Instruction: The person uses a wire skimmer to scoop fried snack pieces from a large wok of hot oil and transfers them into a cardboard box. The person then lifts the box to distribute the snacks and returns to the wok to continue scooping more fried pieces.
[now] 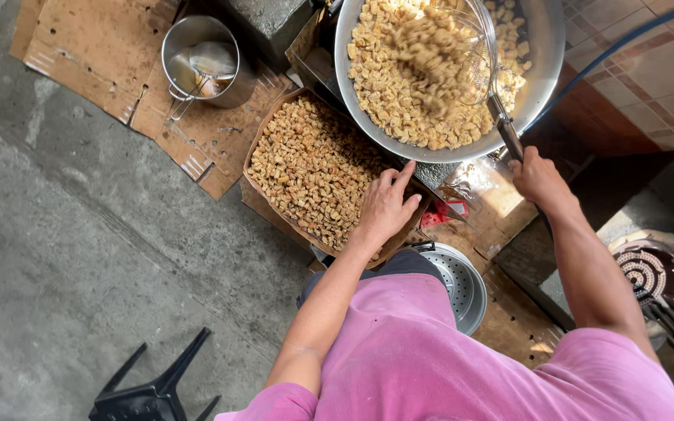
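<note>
My right hand (536, 178) grips the handle of a wire skimmer (473, 54) whose basket, blurred with motion, holds fried golden pieces over a wide metal pan (544, 70) full of the same pieces. My left hand (388, 204) rests with fingers spread on the rim of a cardboard box (263, 129) filled with darker fried pieces, just below the pan's edge. I wear a pink shirt.
A steel pot (185, 35) with a ladle sits on flattened cardboard (95, 47) at the top left. A perforated metal strainer (462, 284) lies by my waist. A gas burner (649, 269) is at the right, a black stool (154, 390) at the bottom left, on grey concrete floor (72, 249).
</note>
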